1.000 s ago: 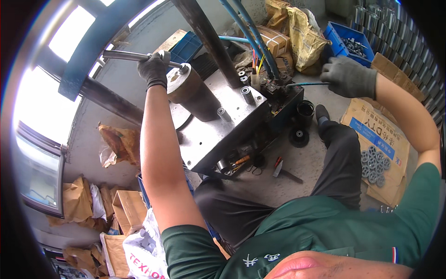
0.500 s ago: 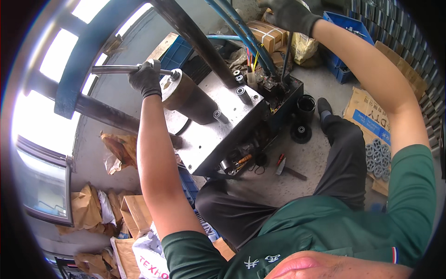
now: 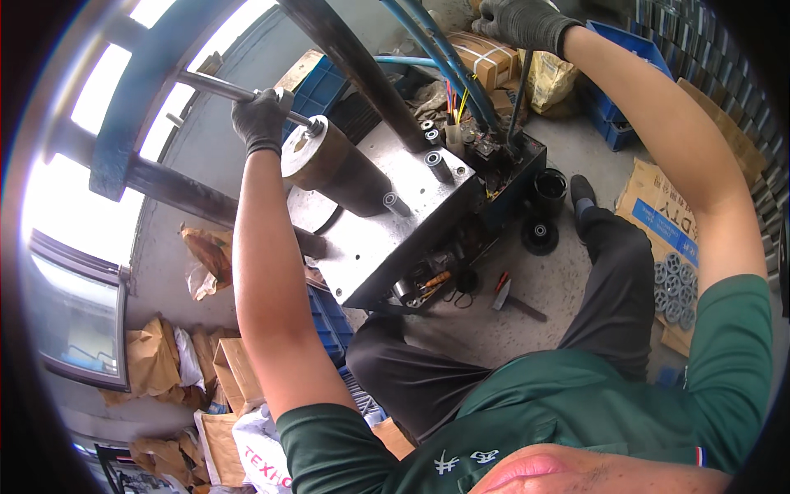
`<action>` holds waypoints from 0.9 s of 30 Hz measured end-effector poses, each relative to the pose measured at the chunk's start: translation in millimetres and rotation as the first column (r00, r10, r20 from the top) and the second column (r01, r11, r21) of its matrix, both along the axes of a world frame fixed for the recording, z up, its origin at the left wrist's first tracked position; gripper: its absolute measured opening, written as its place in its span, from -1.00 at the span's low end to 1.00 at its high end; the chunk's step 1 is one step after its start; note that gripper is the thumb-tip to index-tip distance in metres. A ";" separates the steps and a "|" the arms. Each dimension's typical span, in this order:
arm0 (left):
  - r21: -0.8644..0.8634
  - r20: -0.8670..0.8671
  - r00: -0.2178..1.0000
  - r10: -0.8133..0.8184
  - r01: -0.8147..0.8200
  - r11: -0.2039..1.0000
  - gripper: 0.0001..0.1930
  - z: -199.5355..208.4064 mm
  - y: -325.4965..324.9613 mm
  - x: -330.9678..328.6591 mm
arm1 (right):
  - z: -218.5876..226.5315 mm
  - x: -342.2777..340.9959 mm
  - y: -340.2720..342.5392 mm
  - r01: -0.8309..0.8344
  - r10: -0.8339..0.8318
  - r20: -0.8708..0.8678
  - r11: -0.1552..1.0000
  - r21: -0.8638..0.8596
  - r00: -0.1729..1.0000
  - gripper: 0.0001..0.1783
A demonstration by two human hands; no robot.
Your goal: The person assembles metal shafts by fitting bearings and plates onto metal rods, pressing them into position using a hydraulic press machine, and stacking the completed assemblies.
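Nearest the person, a metal tabletop (image 3: 370,247) carried a stout cylinder (image 3: 346,177). Beyond it, the left hand (image 3: 259,122) had its grip closed around a metal bar (image 3: 214,87), which ran slantwise: one end reached up and left, the other met the fitting (image 3: 313,128) on the cylinder's top. The cylinder thus lay below and to the right of that grip, and the left hand was much the nearer. Well apart on the right, the right hand (image 3: 522,23) was wrapped over the top of a dark lever (image 3: 521,99), which stood nearly upright.

Among the containers, a low blue crate (image 3: 329,321) sat by the left knee (image 3: 374,337), its contents mostly hidden. A dark cup (image 3: 547,199) stood beside the right foot (image 3: 583,193), its inside too dark to read. Farther off was a blue bin (image 3: 605,117), its contents unclear.
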State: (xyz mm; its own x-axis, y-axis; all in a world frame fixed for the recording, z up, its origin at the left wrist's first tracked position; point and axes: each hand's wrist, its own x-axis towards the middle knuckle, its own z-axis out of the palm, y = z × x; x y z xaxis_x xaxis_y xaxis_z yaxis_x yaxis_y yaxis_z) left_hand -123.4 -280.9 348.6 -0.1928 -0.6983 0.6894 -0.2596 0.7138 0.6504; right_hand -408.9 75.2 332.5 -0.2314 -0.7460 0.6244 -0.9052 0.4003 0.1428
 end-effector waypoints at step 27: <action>-0.024 0.467 0.876 0.120 -0.123 0.992 -0.62 30.9 21.9 -21.2 | -67.7 64.9 150.3 -0.358 0.158 0.466 0.852 0.381 0.871 -0.71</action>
State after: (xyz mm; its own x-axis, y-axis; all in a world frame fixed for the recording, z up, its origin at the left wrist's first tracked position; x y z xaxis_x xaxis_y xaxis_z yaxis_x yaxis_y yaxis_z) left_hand -144.6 -259.1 379.5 -0.4047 -0.7410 0.5358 -0.6184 0.6534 0.4366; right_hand -344.0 225.4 264.8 -0.1444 -0.9838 0.1062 -0.9797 0.1271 -0.1549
